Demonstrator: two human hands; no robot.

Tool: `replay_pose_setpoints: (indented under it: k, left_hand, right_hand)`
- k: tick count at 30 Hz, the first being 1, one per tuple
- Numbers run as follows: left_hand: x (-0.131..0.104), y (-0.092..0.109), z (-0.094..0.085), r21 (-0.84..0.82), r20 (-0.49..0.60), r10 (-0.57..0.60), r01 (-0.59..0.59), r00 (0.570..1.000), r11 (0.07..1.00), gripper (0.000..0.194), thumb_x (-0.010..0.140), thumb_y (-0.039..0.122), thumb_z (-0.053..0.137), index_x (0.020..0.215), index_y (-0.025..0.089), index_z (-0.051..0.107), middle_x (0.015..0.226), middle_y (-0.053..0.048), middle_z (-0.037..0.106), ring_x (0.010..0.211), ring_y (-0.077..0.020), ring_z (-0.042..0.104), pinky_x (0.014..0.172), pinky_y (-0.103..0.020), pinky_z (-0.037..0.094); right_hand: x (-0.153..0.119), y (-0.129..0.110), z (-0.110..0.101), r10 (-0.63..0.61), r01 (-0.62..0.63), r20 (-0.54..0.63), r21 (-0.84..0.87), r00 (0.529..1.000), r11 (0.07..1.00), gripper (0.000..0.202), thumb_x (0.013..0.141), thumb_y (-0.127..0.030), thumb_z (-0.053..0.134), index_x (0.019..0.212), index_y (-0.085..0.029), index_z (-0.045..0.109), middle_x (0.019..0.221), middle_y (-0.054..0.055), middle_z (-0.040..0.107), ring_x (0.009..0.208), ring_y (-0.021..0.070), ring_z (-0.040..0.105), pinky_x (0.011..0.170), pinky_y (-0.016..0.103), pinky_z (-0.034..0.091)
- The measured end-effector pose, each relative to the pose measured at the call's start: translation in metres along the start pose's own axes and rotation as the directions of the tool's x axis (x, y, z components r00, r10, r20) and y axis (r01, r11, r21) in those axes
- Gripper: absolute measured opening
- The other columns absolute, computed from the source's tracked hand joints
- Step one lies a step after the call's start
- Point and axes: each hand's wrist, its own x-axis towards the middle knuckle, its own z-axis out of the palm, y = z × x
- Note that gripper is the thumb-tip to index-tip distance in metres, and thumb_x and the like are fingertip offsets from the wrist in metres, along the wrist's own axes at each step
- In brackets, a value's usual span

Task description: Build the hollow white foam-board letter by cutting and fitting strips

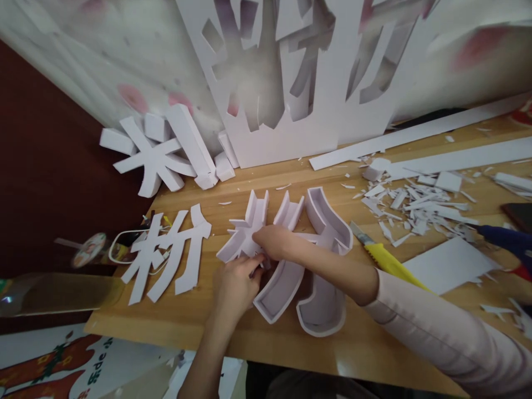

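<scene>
A hollow white foam-board Chinese character (pixel 328 310) with raised side walls lies open side up on the wooden table, in front of me. My left hand (pixel 239 280) is closed at the lower end of its left part, thumb and fingers pinched on the wall there. Reaching across the character from the right, my right hand (pixel 274 242) has its fingers bent down into the left part, close to my left fingertips. What those right fingertips press or hold is hidden. Left of my hands lies a flat white cut-out character (pixel 189 249).
A yellow utility knife (pixel 388 263) rests right of the character, near a white board piece (pixel 453 265), a pile of foam scraps (pixel 411 208) and a blue tool (pixel 505 238). Behind stand a cut-out foam sheet (pixel 286 147) and finished white pieces (pixel 155 160). A clear bottle (pixel 62 293) is left.
</scene>
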Motion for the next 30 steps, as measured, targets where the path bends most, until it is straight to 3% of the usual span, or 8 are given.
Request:
replay_pose_setpoints:
  k: [10,24,30]
  left_hand:
    - [0.000,-0.003,0.002,-0.004,-0.043,0.030,-0.030,0.999,1.000,0.029,0.079,0.014,0.070,0.098,0.034,0.078,0.077,0.002,0.076,0.074,-0.0206,0.070,0.060,-0.029,0.035]
    - [-0.001,-0.009,0.006,-0.002,-0.066,0.068,-0.068,0.996,0.998,0.028,0.080,0.015,0.069,0.102,0.029,0.079,0.080,-0.003,0.078,0.073,-0.0246,0.072,0.063,-0.031,0.043]
    - [-0.001,-0.009,0.007,-0.023,-0.067,0.065,-0.067,0.996,0.998,0.029,0.079,0.014,0.070,0.103,0.029,0.078,0.083,-0.002,0.078,0.074,-0.0221,0.072,0.064,-0.029,0.044]
  right_hand:
    - [0.003,0.001,0.002,-0.017,0.017,0.008,0.000,1.000,1.000,0.025,0.093,-0.029,0.066,0.112,-0.013,0.065,0.114,0.009,0.068,0.105,0.0220,0.066,0.090,0.042,0.055]
    - [-0.007,-0.007,-0.008,0.028,-0.030,0.022,0.085,0.999,0.996,0.029,0.094,-0.032,0.064,0.116,-0.014,0.063,0.117,0.008,0.065,0.103,0.0218,0.065,0.087,0.043,0.056]
    - [-0.010,-0.006,-0.007,0.014,-0.016,0.020,0.085,1.000,0.996,0.025,0.094,-0.029,0.065,0.113,-0.014,0.065,0.117,0.008,0.066,0.105,0.0218,0.065,0.089,0.043,0.055]
